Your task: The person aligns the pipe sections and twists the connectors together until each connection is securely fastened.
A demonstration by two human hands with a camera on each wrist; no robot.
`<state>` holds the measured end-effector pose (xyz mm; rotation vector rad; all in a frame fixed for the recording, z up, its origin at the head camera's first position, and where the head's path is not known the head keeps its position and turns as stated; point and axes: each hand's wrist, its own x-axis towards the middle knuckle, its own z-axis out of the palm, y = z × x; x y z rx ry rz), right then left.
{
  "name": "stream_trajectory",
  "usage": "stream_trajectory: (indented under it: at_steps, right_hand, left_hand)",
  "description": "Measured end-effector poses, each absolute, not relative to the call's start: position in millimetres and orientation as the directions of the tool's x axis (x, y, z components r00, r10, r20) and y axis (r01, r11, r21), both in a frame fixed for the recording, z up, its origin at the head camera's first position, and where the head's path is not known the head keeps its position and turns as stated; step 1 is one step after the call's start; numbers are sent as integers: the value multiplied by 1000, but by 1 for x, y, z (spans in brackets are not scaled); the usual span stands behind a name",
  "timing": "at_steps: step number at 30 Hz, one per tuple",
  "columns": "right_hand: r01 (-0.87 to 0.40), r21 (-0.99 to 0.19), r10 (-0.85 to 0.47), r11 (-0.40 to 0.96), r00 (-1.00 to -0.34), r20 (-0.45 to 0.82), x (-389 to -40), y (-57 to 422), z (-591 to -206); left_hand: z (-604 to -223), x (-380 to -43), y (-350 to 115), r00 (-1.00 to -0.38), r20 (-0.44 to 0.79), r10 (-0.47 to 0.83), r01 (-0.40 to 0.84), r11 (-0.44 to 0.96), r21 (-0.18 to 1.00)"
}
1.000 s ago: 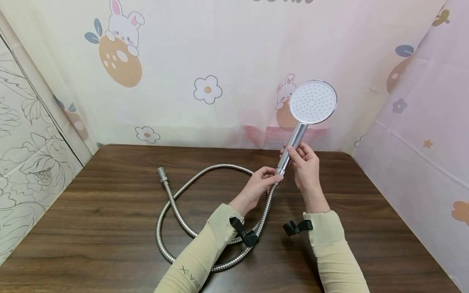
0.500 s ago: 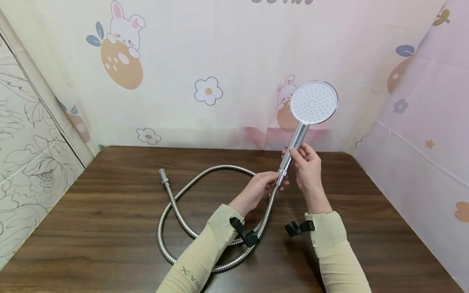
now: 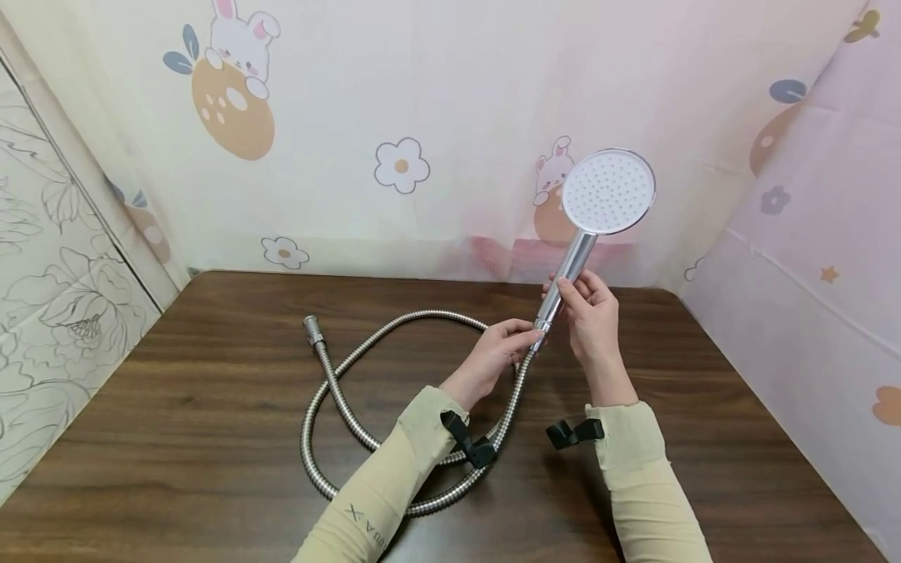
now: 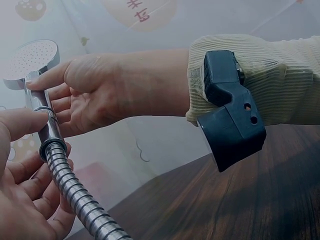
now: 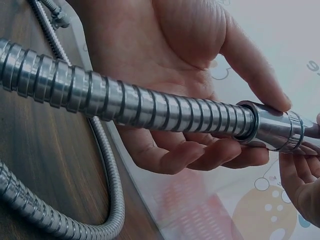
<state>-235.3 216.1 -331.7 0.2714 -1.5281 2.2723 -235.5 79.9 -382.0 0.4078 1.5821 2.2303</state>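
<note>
A chrome shower head (image 3: 609, 192) with a round white nozzle face tilts up to the right above the far part of the table. My right hand (image 3: 591, 324) grips its handle (image 3: 576, 256), thumb along the near side. Just below, my left hand (image 3: 496, 356) pinches the tapered hose connector (image 5: 270, 125) between thumb and fingers, right at the handle's lower end. From that connector a ribbed metal shower hose (image 3: 517, 391) runs down and loops on the table. Its other end fitting (image 3: 313, 331) lies at the left of the loop.
The dark wooden table (image 3: 176, 438) reaches to a cloth backdrop (image 3: 464, 94) printed with rabbits and flowers. Side panels stand at left and right. Black wrist mounts (image 3: 576, 433) sit on both sleeves; the left one overlaps the hose in the head view.
My left thumb and fingers have shifted round the connector, with the fingertips reaching past it half a second ago and the thumb back on top now. The right hand keeps its grip.
</note>
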Motion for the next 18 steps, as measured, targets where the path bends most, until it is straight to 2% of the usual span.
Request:
stream_trajectory:
  at_steps: [12, 18]
  right_hand:
    - [-426, -837, 221, -344, -903, 369, -233, 216, -330]
    - [-426, -835, 225, -349, -903, 366, -233, 215, -329]
  left_hand:
    - [-383, -237, 81, -819, 47, 571, -140, -280, 950]
    - [-383, -236, 80, -820, 49, 571, -133, -273, 953]
